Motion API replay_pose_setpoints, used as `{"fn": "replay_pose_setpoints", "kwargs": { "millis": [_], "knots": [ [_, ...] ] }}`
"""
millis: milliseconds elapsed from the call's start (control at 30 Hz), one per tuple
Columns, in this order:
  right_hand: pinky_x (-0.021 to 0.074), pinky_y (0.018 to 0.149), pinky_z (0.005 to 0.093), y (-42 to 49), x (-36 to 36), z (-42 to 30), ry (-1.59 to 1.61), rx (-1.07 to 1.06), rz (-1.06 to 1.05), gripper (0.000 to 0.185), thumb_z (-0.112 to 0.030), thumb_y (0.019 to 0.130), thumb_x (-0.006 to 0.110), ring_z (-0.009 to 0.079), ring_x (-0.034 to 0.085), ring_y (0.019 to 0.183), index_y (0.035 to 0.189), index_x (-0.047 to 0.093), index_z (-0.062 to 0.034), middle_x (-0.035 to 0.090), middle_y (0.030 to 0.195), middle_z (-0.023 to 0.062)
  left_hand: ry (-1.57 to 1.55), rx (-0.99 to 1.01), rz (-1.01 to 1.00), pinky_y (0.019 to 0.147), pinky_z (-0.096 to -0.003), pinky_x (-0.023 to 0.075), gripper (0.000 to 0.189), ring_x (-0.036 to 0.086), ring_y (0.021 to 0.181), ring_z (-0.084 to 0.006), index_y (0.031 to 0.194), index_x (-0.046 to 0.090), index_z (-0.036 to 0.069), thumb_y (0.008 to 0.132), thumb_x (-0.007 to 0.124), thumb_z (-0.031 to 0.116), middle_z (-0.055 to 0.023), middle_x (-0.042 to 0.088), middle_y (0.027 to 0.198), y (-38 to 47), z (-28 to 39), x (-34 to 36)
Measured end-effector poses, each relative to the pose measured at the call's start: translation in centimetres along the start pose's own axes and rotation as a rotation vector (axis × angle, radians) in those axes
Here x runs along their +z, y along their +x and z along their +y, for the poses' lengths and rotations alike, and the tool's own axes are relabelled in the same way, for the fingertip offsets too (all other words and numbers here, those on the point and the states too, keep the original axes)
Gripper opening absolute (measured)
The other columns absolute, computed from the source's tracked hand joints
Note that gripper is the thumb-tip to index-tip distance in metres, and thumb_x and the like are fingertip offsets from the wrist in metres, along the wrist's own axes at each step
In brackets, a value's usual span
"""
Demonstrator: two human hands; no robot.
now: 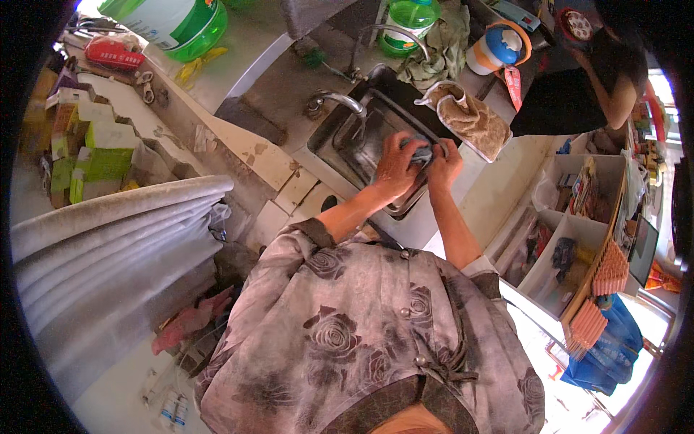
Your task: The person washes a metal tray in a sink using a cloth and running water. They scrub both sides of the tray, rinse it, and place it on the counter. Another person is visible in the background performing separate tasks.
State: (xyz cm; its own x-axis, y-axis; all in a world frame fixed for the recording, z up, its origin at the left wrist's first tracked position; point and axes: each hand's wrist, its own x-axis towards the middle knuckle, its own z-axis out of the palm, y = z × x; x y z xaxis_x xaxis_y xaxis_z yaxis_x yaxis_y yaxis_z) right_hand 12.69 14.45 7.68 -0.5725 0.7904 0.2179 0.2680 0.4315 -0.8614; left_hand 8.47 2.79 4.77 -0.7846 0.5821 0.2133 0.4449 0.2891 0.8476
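Both hands work over a dark metal sink [347, 157] set in a pale counter. My left hand [398, 165] has its fingers curled over a wet-looking grey-blue cloth or scrubber [418, 151]; which of the two, I cannot tell. My right hand [445, 163] grips the other side of the same bundle, near the sink's right rim. Parts of the bundle are hidden under the fingers. A chrome faucet [341, 99] reaches over the basin from the left, with what looks like water below its spout.
A brown towel [471, 119] lies on the counter right of the sink, near a blue-lidded cup [496, 49]. Behind stand a green cloth [442, 51] and a green bottle [406, 27]. Another person's arm [618, 97] is at upper right. Open compartments [569, 222] line the right side.
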Motion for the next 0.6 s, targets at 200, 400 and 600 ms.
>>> {"fn": "replay_pose_setpoints", "kwargs": {
  "millis": [200,400,600],
  "knots": [
    [0.0408,0.059,0.0349,0.9,-1.3,-1.2,-0.028,-0.070,-0.034,0.013,-0.001,0.082,0.063,0.0214,0.046,0.060,0.094,0.065,-0.0017,0.057,0.068,0.0134,0.156,0.013,0.175,0.097,-0.0506,0.0413,0.060,0.038,0.123,-0.0424,0.126,0.052,0.020,0.071,0.068,0.002,-0.0168,0.037,0.135,6.9,-2.3,-1.9],
    [0.0439,0.067,0.0317,1.1,-3.9,-2.3,0.013,0.019,-0.023,0.012,0.000,0.082,0.067,0.0143,0.050,0.071,0.093,0.064,0.0018,0.060,0.075,0.0102,0.159,-0.255,0.349,0.099,-0.0533,0.0401,0.052,0.036,0.129,-0.0423,0.131,0.049,0.017,0.081,0.064,0.014,-0.0191,0.038,0.140,8.4,-8.4,-2.4],
    [0.0453,0.076,0.0288,1.9,-4.9,-1.7,0.178,0.017,0.070,0.011,0.002,0.083,0.066,0.0147,0.054,0.081,0.092,0.064,0.0047,0.063,0.083,0.0074,0.198,-0.753,0.004,0.098,-0.0528,0.0418,0.066,0.048,0.121,-0.0383,0.141,0.039,0.013,0.082,0.066,0.025,-0.0220,0.050,0.130,4.9,-10.4,-1.3]
  ]
}}
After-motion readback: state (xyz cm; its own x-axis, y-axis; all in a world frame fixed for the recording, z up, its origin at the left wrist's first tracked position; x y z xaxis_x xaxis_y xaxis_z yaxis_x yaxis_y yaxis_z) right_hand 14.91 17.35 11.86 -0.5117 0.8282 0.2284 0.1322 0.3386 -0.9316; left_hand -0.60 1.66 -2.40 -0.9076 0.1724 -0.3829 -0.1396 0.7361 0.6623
